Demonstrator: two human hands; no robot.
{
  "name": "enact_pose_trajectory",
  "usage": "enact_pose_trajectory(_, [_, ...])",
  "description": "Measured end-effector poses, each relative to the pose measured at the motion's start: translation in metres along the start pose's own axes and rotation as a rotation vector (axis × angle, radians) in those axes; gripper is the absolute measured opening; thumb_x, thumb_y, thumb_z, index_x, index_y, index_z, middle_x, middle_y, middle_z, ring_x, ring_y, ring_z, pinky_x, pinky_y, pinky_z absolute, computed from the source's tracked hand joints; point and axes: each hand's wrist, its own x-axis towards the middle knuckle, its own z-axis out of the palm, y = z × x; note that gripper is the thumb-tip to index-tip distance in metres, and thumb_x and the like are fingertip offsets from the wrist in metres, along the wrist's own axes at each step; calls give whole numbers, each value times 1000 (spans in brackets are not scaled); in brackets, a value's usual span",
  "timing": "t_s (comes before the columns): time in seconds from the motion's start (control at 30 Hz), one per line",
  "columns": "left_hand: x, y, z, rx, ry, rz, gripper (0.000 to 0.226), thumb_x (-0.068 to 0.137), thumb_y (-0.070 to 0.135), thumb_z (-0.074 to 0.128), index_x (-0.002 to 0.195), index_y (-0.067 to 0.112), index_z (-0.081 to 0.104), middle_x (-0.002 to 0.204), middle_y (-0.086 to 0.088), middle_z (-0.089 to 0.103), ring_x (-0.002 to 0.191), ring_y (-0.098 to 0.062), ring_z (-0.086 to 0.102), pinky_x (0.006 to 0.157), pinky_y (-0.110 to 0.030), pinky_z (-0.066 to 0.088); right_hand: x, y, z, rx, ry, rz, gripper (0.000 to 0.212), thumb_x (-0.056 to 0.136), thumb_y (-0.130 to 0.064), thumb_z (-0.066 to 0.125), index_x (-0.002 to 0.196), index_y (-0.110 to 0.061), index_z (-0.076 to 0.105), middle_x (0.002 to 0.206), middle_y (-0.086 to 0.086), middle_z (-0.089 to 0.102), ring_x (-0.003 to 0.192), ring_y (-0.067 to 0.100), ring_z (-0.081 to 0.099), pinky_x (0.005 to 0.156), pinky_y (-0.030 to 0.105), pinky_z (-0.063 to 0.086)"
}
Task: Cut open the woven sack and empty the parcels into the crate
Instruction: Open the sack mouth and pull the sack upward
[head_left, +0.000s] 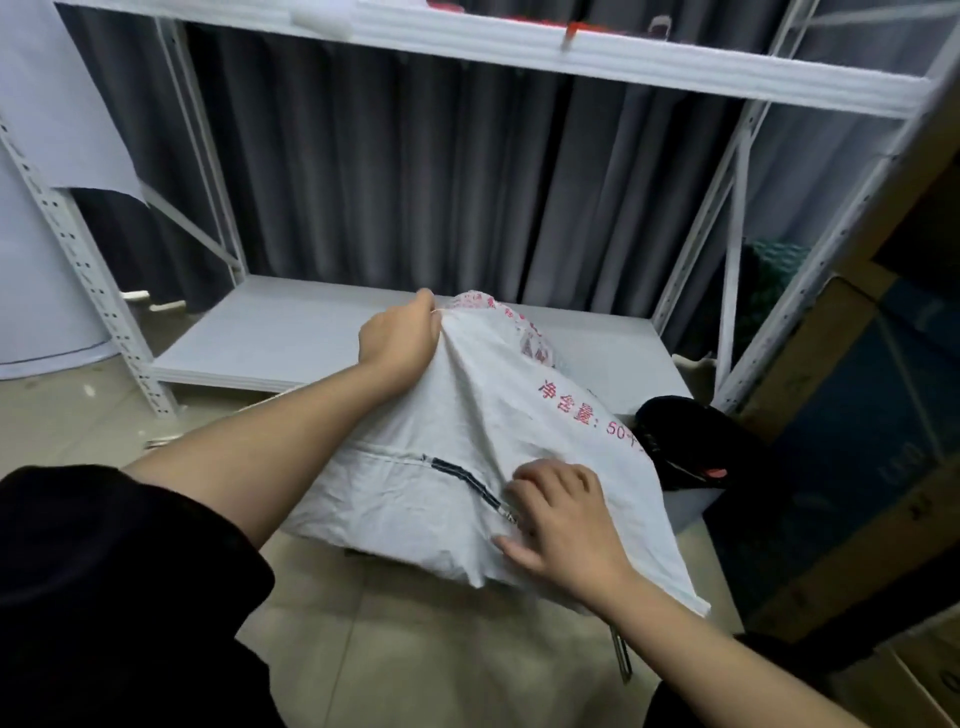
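White woven plastic sack (457, 441) with red print, slumped over grey crate (691, 506) on tiled floor, long axis running from near-left up to far-right. Left hand (400, 338) clamped on bunched far top end, lifting. Right hand (558, 512) flat on near side, fingers loosely spread, beside dark stitched seam (462, 475); nothing gripped. Right hand nearer to seam. Red text readable: "净含量: 50", rest hidden. Black bag (685, 441) just right of sack. No parcels visible.
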Motion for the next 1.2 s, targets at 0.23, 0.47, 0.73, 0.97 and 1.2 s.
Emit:
enact_pose_trajectory(0.23, [18, 13, -9, -13, -104, -134, 22, 97, 24, 31, 93, 12, 50, 105, -11, 62, 91, -33, 52, 70, -33, 35, -7, 7, 22, -85, -32, 62, 41, 63, -46, 70, 91, -17, 62, 114, 2, 55, 104, 26, 57, 92, 38, 32])
enact_pose_trajectory(0.47, [21, -4, -24, 10, -96, -130, 21, 94, 26, 34, 92, 13, 51, 95, -7, 61, 82, -30, 51, 65, -31, 34, 16, 5, 2, 141, 133, 136, 13, 80, -27, 51, 90, -19, 54, 86, -4, 62, 75, 20, 62, 62, 27, 41])
enact_pose_trajectory(0.73, [33, -25, -61, -94, -215, -79, 48, 89, 42, 48, 130, 19, 40, 127, -3, 54, 111, -27, 54, 89, -39, 47, 106, 12, -93, 330, 394, 229, 16, 81, -25, 48, 97, -23, 46, 76, -8, 63, 71, 16, 56, 59, 28, 36])
enact_pose_trajectory(0.97, [51, 5, -122, -315, -134, 77, 54, 89, 57, 41, 127, 20, 51, 128, 0, 54, 116, -20, 52, 101, -37, 40, 203, 20, -164, 265, 397, 296, 11, 90, -22, 47, 101, -20, 44, 77, 1, 64, 71, 33, 55, 64, 36, 39])
enact_pose_trajectory(1.2, [27, -6, -99, -105, -389, 288, 97, 56, 76, 59, 135, 24, 41, 133, 5, 50, 118, -16, 51, 100, -34, 41, 234, 63, -130, 327, 230, 604, 16, 92, -23, 41, 106, -17, 44, 91, 4, 58, 81, 32, 51, 70, 35, 36])
